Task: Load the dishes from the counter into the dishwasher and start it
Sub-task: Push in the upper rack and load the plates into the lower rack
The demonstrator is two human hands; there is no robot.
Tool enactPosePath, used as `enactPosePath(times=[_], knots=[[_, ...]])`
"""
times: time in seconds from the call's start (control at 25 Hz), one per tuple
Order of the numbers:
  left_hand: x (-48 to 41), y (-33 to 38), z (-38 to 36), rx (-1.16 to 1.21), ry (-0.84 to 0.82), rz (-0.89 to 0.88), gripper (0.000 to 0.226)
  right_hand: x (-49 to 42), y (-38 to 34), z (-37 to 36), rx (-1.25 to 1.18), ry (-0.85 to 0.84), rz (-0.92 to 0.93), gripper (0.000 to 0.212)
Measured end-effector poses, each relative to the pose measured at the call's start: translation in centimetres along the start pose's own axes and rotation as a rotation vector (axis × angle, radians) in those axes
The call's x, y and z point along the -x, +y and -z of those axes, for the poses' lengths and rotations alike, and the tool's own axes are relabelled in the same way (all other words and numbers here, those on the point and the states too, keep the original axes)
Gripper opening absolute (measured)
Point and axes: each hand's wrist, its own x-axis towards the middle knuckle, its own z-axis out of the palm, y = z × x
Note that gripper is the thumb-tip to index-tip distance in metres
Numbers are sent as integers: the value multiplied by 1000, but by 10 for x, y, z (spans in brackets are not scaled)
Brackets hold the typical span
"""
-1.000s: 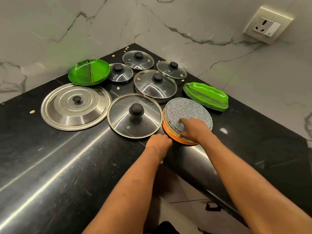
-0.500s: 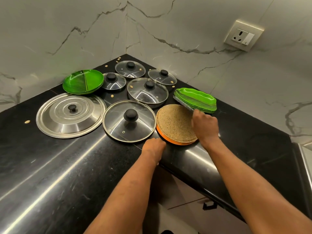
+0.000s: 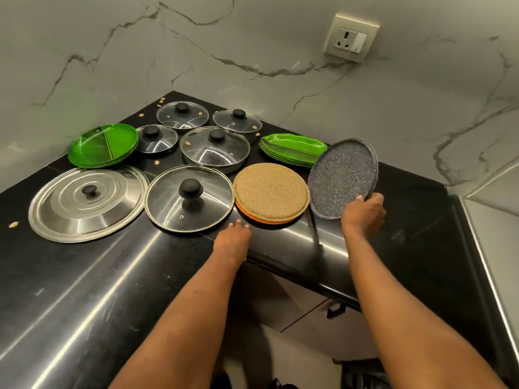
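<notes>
The right hand (image 3: 363, 213) grips the near rim of a grey speckled plate (image 3: 342, 178), held tilted just right of a tan speckled plate (image 3: 271, 190) that lies on an orange plate (image 3: 261, 219) on the black worktop (image 3: 84, 290). The left hand (image 3: 234, 238) rests flat, fingers straight, at the worktop's near edge, fingertips just short of the orange plate.

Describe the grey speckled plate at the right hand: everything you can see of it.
The grey speckled plate is round and shallow, dark grey with fine white flecks, with a low raised rim. It is held tilted, face toward the camera, right of the tan plate, over the black counter. The right hand grips its lower right rim.
</notes>
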Motion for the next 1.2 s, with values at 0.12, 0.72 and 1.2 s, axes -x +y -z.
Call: enactPosePath(times=[0.12, 0.72, 1.2], knots=[[8, 11, -7, -12, -6, 44, 82, 1, 24, 7, -119, -36, -155, 24], [81, 134, -40, 48, 186, 54, 85, 4, 162, 69, -551, -300, -510, 9], [198, 198, -111, 48, 128, 100, 90, 59, 262, 164, -696, -485, -542, 20]])
